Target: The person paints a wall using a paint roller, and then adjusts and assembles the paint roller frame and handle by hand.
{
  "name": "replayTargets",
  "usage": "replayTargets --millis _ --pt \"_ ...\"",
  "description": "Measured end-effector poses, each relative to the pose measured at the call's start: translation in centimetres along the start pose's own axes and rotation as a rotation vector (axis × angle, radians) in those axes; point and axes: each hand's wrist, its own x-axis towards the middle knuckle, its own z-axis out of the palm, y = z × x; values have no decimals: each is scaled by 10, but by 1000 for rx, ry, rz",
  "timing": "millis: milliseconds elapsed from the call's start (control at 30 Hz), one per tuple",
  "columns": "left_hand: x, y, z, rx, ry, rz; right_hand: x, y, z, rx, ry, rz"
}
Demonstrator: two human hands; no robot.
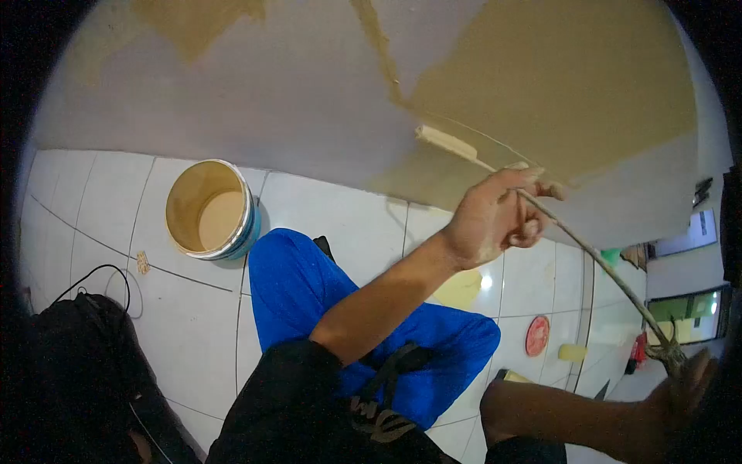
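A small paint roller [448, 143] lies against the wall, by the edge of a tan painted patch [541, 85]. Its long thin handle [599, 259] runs down to the right. My left hand [498, 213], smeared with paint, has its fingers curled round the handle just behind the roller. At the far right, my right hand [688, 379] is closed round the handle's rough lower end; it is dark and partly lost at the view's edge.
A paint bucket [249, 224] with tan paint stands on the white tiled floor [185, 309] at the left. My crossed legs in blue trousers [301, 286] are below the wall. A red lid [537, 336] lies at the right; a person in black [93, 371] is at the lower left.
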Motion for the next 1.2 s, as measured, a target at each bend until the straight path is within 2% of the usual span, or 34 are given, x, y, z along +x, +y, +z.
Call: replayTargets --millis 100,200,233,300,333,367,433,500,600,667,700,767,833,933,1000,1033,1100,1133,1167,1200 --pt "5 -6 13 77 8 24 8 -15 11 -120 -55 -38" --pt "-5 -7 -39 103 118 60 9 19 -14 -201 -66 70" --pt "-11 -5 -62 72 215 70 9 42 -24 -170 -78 123" --pt "-28 -1 -115 -13 387 93 -5 109 -44 177 -111 233" --pt "-37 3 -142 -67 460 107 -26 142 -29 -159 266 226" --pt "-50 6 -163 -87 525 127 -30 158 -16 -82 328 446" --pt "-64 9 -180 -128 635 173 -46 181 -13 145 63 389" --pt "-57 13 -175 -143 530 162 -46 166 -6 38 20 371" --pt "-44 10 -138 -112 381 107 -29 125 -6 74 97 309" --pt "-27 7 -88 -65 277 82 -11 71 -9 -70 -2 228" --pt "-21 4 -54 -48 231 72 -10 42 -21 -72 109 148" --pt "-7 6 2 11 36 37 -3 -12 -23 -111 71 17" --pt "8 1 25 -15 -108 9 -1 -39 -12 -123 -4 -56" --pt "9 -4 33 22 -26 71 3 -42 -11 -93 -70 -44" --pt "0 -4 0 34 134 64 3 -18 -24 -43 -107 35" --pt "-6 -4 -24 38 216 57 0 5 -30 -14 -124 93" --pt "-23 -5 -73 -26 475 182 -13 70 -36 59 -93 198" --pt "-33 -1 -103 -63 514 180 -22 108 -31 71 17 209" --pt "-43 3 -130 -97 551 181 -36 139 -28 -61 145 246" --pt "-51 8 -151 -68 575 158 -43 163 -24 -30 131 297"
